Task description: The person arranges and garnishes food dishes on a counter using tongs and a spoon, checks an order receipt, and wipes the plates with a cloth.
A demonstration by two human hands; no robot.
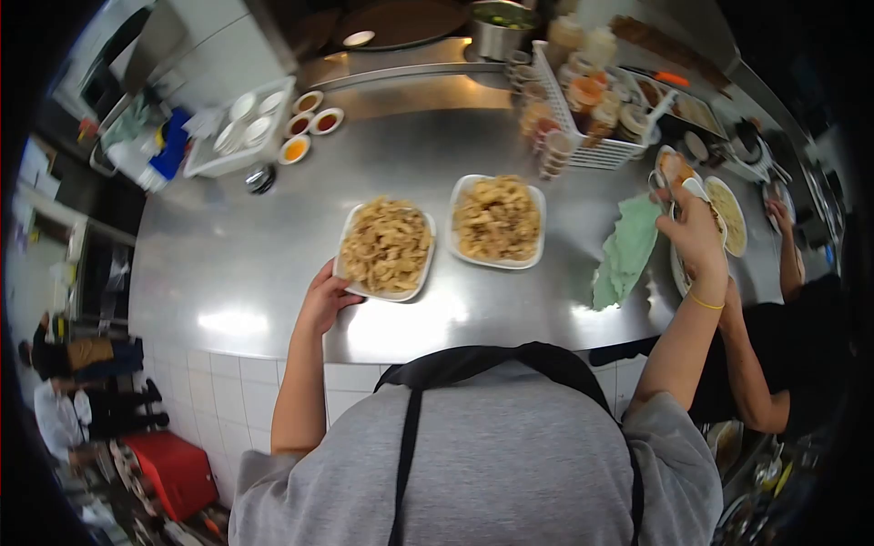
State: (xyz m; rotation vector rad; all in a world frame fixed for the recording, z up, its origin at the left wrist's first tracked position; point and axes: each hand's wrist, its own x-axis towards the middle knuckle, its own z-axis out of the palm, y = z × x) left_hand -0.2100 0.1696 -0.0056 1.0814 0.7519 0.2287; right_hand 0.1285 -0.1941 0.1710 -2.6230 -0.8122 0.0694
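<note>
My left hand [330, 297] grips the near left corner of a square white bowl [430, 264], thumb at the rim. Pale brown food pieces [384, 244] fill that bowl. A second square white bowl [460, 250] with similar food [497, 218] stands just to its right, apart from both hands. Off to the right, my right hand [699, 229] has a light green cloth [628, 250] at its fingertips. The cloth stretches down and left from them, somewhat blurred; the exact grip is hard to see. Beneath and beside this hand are filled dishes, partly hidden by it.
Small sauce dishes [326, 121] and a white bin [196, 166] of dishes sit back left. A white basket [592, 155] of bottles stands back right, with stacked cups [557, 150] beside it. At the right, a co-worker's arm [751, 373] reaches close to my right forearm. A metal pot [501, 36] stands behind.
</note>
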